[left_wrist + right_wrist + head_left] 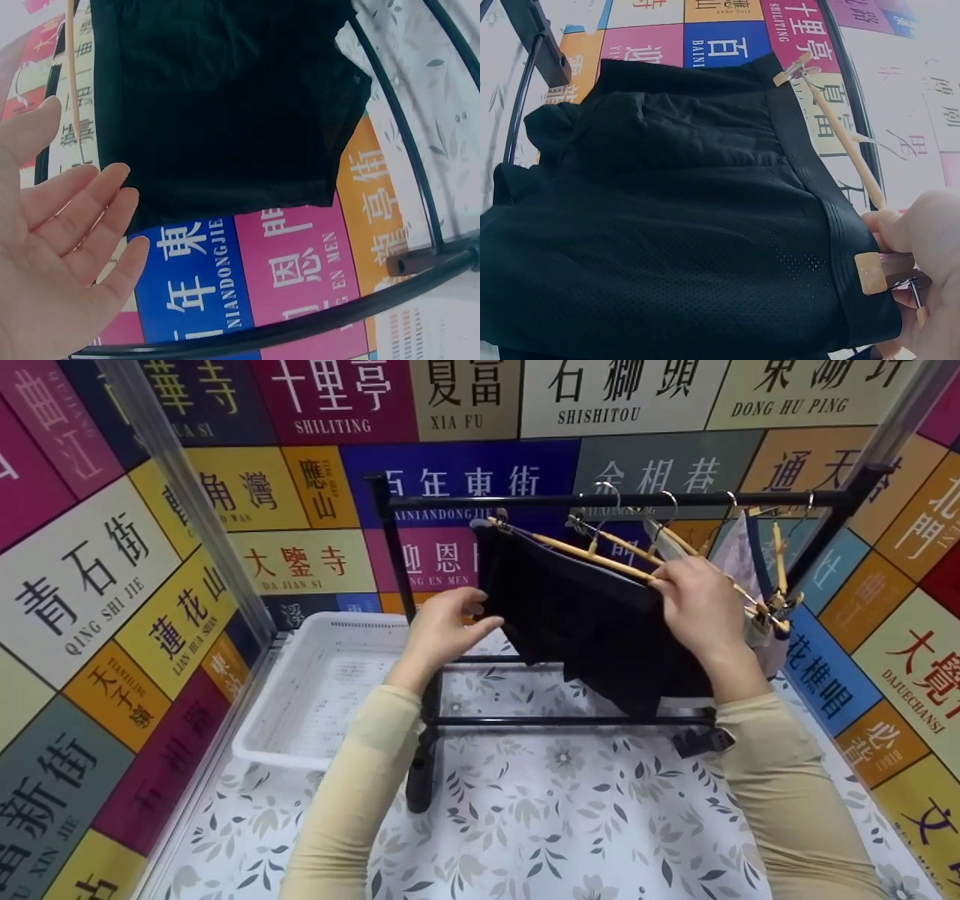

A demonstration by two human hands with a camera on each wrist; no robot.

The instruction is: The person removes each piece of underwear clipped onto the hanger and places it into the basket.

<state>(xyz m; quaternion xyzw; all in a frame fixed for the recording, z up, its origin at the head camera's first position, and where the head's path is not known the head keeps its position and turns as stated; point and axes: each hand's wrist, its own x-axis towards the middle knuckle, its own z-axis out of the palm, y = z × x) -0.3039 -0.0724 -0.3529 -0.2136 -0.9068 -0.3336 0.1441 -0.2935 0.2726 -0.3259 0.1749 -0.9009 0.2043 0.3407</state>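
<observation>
A pair of black shorts (577,615) hangs by its waistband from a wooden clip hanger (574,552) at the rack. My right hand (701,604) grips the hanger's right end. In the right wrist view, a wooden clip (871,273) bites the waistband beside those fingers, and another clip (783,78) grips the far end. My left hand (442,634) is at the left side of the shorts, thumb and fingers apart. In the left wrist view its fingertips lie at the edge of the black cloth, with nothing held; whether they touch it I cannot tell.
The black rack's top bar (510,501) carries several more hangers, with a pale garment (735,551) at the right. A white plastic basket (274,712) stands left of the rack. A leaf-patterned cloth (525,810) covers the surface; sign-printed walls surround it.
</observation>
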